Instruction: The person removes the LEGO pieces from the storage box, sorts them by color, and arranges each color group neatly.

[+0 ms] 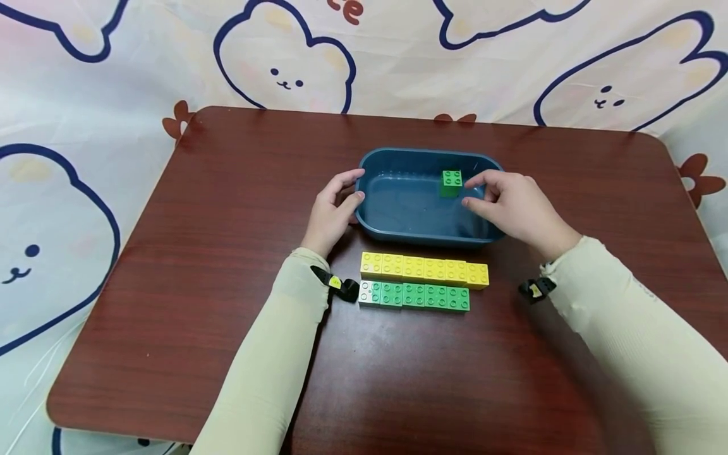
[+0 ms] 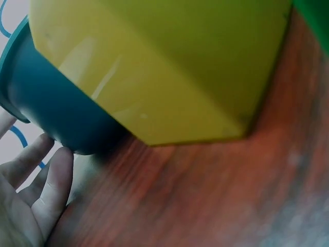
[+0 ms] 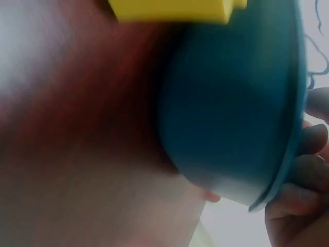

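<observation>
A blue plastic tub (image 1: 398, 234) stands towards the back of the table. Inside it, right of the middle, is a green toy building block (image 1: 452, 181) with studs on top. My left hand (image 1: 332, 213) touches the tub's left end, its fingers and thumb fairly straight against the rim and outer wall. Over the tub's right end, my right hand (image 1: 520, 203) has thumb and index finger apart, close beside the green block, with nothing between them. Nearer me lie a row of yellow blocks (image 1: 423, 269) and, just in front, a row of green blocks (image 1: 414, 296).
The brown wooden table (image 1: 244, 303) has rounded corners. Behind it hangs a pale cloth (image 1: 398, 69) printed with cartoon animals. Yellow block surfaces (image 2: 164, 82) fill much of the left wrist view. A black strap (image 1: 335, 282) sits on the left wrist, another strap (image 1: 537, 289) on the right.
</observation>
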Action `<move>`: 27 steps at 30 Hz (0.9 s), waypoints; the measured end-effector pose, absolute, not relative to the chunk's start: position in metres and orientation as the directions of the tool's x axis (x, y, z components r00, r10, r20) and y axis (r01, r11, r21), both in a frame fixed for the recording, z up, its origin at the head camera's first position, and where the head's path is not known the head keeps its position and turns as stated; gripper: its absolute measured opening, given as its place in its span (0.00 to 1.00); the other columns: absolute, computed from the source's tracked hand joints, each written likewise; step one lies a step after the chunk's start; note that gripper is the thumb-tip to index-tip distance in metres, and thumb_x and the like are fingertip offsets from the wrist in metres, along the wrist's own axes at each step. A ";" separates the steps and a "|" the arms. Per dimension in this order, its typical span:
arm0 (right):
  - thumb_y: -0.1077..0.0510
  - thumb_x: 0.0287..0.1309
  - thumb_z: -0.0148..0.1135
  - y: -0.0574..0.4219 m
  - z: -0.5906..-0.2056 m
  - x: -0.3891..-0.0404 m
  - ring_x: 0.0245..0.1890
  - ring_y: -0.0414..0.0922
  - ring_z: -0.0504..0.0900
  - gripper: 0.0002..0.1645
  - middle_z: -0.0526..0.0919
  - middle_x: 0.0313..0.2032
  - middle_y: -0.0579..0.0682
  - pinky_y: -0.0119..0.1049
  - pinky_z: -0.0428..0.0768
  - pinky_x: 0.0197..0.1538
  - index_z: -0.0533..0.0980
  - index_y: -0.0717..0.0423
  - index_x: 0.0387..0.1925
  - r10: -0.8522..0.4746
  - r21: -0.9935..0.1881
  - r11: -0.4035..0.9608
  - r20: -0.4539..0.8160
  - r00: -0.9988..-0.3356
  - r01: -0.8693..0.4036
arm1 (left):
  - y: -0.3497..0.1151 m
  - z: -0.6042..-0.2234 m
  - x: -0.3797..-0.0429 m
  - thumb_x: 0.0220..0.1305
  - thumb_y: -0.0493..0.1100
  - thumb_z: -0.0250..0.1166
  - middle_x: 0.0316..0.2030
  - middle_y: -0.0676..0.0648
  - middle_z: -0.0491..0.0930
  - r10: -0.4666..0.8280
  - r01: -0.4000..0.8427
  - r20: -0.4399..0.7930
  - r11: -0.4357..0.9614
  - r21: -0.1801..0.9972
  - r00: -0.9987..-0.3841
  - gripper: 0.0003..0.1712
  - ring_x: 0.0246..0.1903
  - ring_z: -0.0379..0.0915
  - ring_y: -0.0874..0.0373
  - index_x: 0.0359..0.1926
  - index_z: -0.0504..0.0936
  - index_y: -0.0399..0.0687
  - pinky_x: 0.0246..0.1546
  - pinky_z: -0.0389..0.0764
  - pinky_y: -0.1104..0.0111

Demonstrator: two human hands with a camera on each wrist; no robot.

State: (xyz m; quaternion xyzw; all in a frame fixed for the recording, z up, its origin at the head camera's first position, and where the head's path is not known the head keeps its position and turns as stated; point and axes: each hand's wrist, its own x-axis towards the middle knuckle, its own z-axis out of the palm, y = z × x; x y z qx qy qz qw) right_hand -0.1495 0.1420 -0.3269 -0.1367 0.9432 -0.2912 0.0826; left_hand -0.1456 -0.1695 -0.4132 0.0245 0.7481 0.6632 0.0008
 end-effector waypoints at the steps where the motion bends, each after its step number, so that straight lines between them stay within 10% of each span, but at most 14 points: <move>1: 0.50 0.65 0.66 0.142 -0.327 -0.154 0.24 0.50 0.72 0.21 0.75 0.24 0.54 0.39 0.70 0.23 0.80 0.55 0.56 -0.300 -0.561 0.804 -0.096 -0.949 -0.197 | -0.170 -0.414 -0.145 0.73 0.43 0.59 0.63 0.51 0.73 0.039 0.029 0.025 0.119 0.992 -0.999 0.23 0.59 0.72 0.58 0.67 0.76 0.61 0.36 0.83 0.61; 18: 0.54 0.68 0.63 0.123 -0.329 -0.192 0.28 0.51 0.76 0.31 0.79 0.29 0.57 0.40 0.75 0.28 0.70 0.62 0.67 -0.278 -0.491 0.863 -0.264 -0.924 -0.119 | -0.164 -0.380 -0.130 0.73 0.39 0.57 0.66 0.45 0.72 0.057 0.002 -0.006 0.137 0.991 -0.998 0.24 0.61 0.71 0.53 0.69 0.73 0.48 0.40 0.83 0.56; 27: 0.55 0.70 0.59 0.111 -0.334 -0.197 0.39 0.54 0.80 0.32 0.82 0.44 0.63 0.53 0.82 0.49 0.66 0.63 0.70 -0.212 -0.389 0.918 -0.334 -0.918 -0.070 | -0.165 -0.381 -0.132 0.74 0.38 0.56 0.66 0.43 0.71 0.059 0.016 0.008 0.125 0.992 -0.998 0.24 0.63 0.70 0.50 0.69 0.73 0.48 0.41 0.83 0.51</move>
